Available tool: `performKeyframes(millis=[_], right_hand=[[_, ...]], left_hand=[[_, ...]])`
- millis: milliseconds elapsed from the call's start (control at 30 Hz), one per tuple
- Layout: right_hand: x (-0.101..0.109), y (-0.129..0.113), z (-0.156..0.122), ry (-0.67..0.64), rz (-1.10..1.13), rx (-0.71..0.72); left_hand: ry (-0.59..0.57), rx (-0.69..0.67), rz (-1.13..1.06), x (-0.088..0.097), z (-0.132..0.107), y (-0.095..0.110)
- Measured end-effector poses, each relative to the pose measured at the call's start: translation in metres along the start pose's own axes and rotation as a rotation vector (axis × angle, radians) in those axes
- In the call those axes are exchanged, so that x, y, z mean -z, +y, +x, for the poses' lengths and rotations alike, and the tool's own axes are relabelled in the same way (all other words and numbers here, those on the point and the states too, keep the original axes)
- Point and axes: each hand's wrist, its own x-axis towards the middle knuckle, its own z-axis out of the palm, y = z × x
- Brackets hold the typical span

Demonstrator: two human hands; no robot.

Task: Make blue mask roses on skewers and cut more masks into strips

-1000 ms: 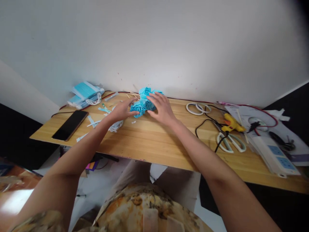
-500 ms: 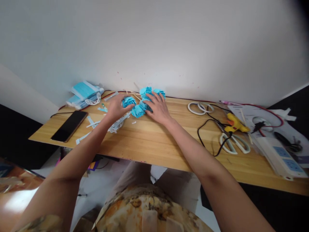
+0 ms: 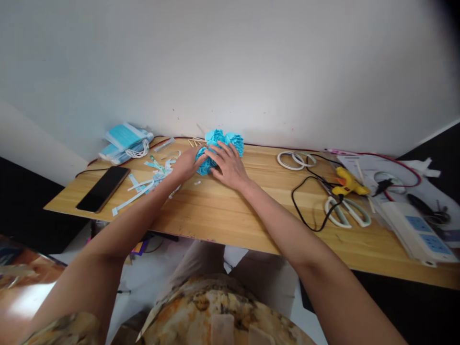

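A cluster of crumpled blue flowers (image 3: pixel 214 136) lies near the wall at the middle of the table, with thin wooden sticks (image 3: pixel 196 142) at its left. My left hand (image 3: pixel 187 164) is closed around the left side of the front flower (image 3: pixel 205 166), thumb on top; some of its fingers are hidden. Over the front and right of the cluster rests my right hand (image 3: pixel 230 165), its fingers stretched out and apart on the petals. The rear right flower (image 3: pixel 235 142) shows just beyond its fingertips.
White and pale blue strips (image 3: pixel 143 184) lie scattered left of the flowers. Further left are a phone (image 3: pixel 103 189) and stacked blue face masks (image 3: pixel 125 139). On the right are two white rings (image 3: pixel 290 161), a yellow glue gun (image 3: pixel 350 182) with a black cord, scissors (image 3: pixel 338 218) and a power strip (image 3: pixel 419 232).
My left hand has moved right, bringing its flower against the others, so the cluster is tighter. My right hand has shifted slightly left and its fingers have come a little closer together.
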Motion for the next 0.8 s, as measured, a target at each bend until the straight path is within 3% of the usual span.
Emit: performKeyframes(millis=[167,267,433,533,667,800], right_hand=[[-0.004,0.003,-0.002,-0.001,-0.034,-0.014],[-0.006,0.006,-0.003,0.010,-0.043,-0.019],[-0.008,0.007,-0.004,0.012,-0.021,-0.029],[-0.008,0.006,-0.005,0.009,-0.007,-0.040],[-0.006,0.004,-0.004,0.016,0.044,-0.056],[-0.003,0.012,-0.003,0.156,0.127,-0.106]], left_hand=[[-0.029,0.090,0.016,0.015,-0.008,-0.016],[-0.007,0.040,0.021,0.022,-0.015,-0.020],[0.088,0.001,0.051,0.013,-0.018,-0.019],[0.157,0.004,0.015,0.013,-0.010,-0.019],[0.375,0.055,-0.043,0.028,0.010,-0.012],[0.447,0.016,-0.047,0.023,0.032,0.006]])
